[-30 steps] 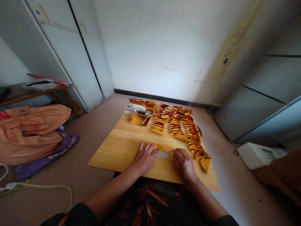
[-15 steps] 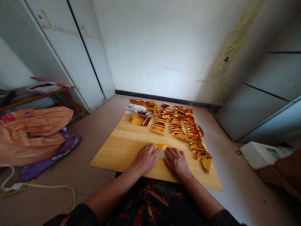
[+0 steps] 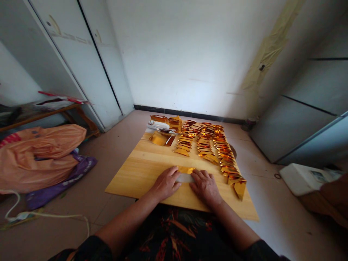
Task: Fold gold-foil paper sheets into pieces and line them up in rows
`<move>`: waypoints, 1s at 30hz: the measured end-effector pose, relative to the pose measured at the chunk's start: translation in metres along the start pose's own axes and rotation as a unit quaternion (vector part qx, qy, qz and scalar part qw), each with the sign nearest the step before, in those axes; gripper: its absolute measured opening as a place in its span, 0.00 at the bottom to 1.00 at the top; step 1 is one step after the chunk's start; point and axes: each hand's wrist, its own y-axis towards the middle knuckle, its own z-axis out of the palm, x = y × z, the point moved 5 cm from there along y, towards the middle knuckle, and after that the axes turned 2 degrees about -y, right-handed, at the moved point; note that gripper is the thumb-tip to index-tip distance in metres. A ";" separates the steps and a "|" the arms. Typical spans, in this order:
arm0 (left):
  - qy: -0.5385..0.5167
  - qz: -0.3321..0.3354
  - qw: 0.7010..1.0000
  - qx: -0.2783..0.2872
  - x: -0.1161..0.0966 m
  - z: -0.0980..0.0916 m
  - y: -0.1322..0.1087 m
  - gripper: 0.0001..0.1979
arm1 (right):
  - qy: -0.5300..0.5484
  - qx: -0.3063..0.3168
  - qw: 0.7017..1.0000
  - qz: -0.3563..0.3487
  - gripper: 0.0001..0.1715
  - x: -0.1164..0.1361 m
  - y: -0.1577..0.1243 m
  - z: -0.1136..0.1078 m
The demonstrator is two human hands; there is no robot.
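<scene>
A sheet of gold foil paper (image 3: 186, 170) lies on the wooden board (image 3: 133, 170) before me, its far edge showing gold and its nearer part pale grey. My left hand (image 3: 166, 183) grips its left end, fingers bent at the gold edge and thumb lower down. At the right end, my right hand (image 3: 206, 186) holds the sheet with fingers close together; its thumb is partly hidden. Beyond my hands stand rows of folded gold foil pieces (image 3: 205, 146). A stack of flat gold sheets (image 3: 158, 138) lies at the board's back left.
A white roll-like packet (image 3: 158, 125) and more gold bundles (image 3: 174, 123) sit along the board's far edge. On the floor at left are an orange bag (image 3: 51, 156), a purple bag (image 3: 62, 185) and a pale cord (image 3: 62, 216). A white box (image 3: 299, 179) stands at right.
My left thumb and fingers have drawn slightly left, uncovering more of the sheet's gold edge and grey part. My right hand has barely moved. The view has shifted slightly.
</scene>
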 end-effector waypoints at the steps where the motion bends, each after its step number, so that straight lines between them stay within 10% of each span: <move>1: -0.011 0.000 1.000 -0.001 0.002 -0.001 0.000 0.17 | 0.002 0.001 1.000 -0.001 0.19 0.000 0.000 0.000; 12: -0.090 -0.037 0.989 -0.110 0.017 -0.006 0.007 0.08 | 0.007 -0.010 1.000 -0.007 0.19 -0.001 0.001 -0.001; 30: 0.006 -0.122 0.989 -0.084 0.013 -0.008 0.017 0.09 | -0.008 -0.046 0.998 -0.039 0.10 0.000 0.013 -0.002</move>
